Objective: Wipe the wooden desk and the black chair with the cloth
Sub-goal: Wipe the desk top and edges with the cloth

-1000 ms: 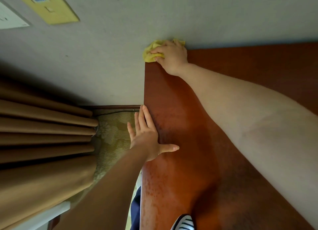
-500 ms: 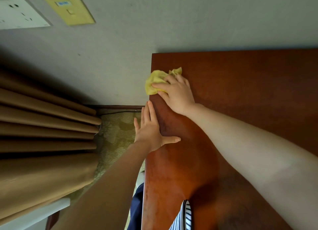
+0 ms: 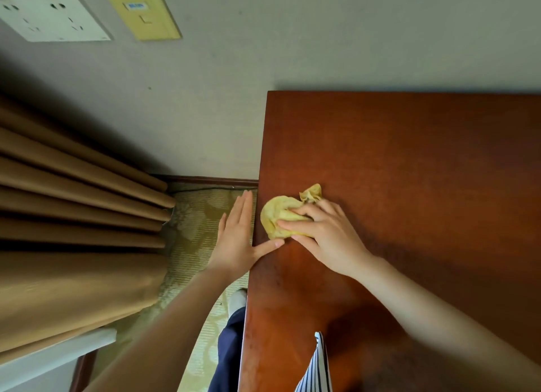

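Note:
The reddish-brown wooden desk [image 3: 409,172] fills the right half of the view, its back edge against the wall. A crumpled yellow cloth [image 3: 278,216] lies on the desk close to its left edge. My right hand [image 3: 325,233] presses on the cloth, fingers curled over it. My left hand [image 3: 237,236] lies flat against the desk's left side, fingers straight, thumb resting on the desktop just below the cloth. The black chair is not in view.
Tan curtains [image 3: 73,216] hang at the left over patterned carpet [image 3: 199,224]. The grey wall [image 3: 292,54] carries a white socket plate [image 3: 52,13] and a yellow plate [image 3: 143,10]. My leg and shoe [image 3: 234,303] stand beside the desk.
My right hand has dragged the cloth from the desk's far left corner toward me along the left edge. My left hand stays at the desk's side.

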A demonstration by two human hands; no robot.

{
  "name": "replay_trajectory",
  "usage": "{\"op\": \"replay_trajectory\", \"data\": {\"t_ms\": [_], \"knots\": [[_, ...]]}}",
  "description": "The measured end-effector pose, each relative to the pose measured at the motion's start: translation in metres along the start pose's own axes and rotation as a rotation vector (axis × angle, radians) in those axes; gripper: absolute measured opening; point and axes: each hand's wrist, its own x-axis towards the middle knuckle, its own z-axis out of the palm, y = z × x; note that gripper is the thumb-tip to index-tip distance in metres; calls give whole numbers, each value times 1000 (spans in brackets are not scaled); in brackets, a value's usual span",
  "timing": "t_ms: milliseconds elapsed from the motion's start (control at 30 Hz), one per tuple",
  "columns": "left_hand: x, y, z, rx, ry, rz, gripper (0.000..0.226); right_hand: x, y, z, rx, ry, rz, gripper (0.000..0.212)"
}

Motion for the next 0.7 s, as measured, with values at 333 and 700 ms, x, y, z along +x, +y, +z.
{"op": "replay_trajectory", "data": {"t_ms": [333, 700], "knots": [[56, 47, 14, -93, -21, -286, 139, -5, 61, -25, -96, 332, 344, 39], [70, 45, 28, 139, -121, -390, 156, 96, 141, -66, -108, 340, 396, 32]]}}
